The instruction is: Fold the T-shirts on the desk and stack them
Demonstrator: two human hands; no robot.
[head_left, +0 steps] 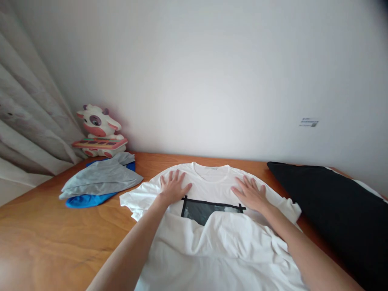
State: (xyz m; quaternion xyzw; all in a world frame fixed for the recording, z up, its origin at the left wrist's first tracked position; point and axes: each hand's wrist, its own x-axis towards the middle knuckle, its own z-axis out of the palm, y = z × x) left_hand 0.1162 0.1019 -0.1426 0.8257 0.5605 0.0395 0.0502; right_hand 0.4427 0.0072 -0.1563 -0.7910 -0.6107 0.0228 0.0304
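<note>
A white T-shirt (212, 186) with a dark, black-framed print on its chest lies on the wooden table, its neckline toward the wall. My left hand (174, 188) rests flat on the shirt's upper left, fingers spread, just above the print's left corner. On the upper right, my right hand (250, 194) lies with spread fingers near the print's right corner. Neither hand grips the cloth. The lower half of the shirt is bunched in loose folds that cover the bottom of the print. Both sleeves stick out to the sides, somewhat crumpled.
Grey and blue folded clothes (100, 178) lie at the left. Behind them a toy cow with a keyboard (100, 133) stands against the wall, beside a pale curtain (27, 101). A black cloth item (333, 206) covers the right side of the wooden table (60, 238).
</note>
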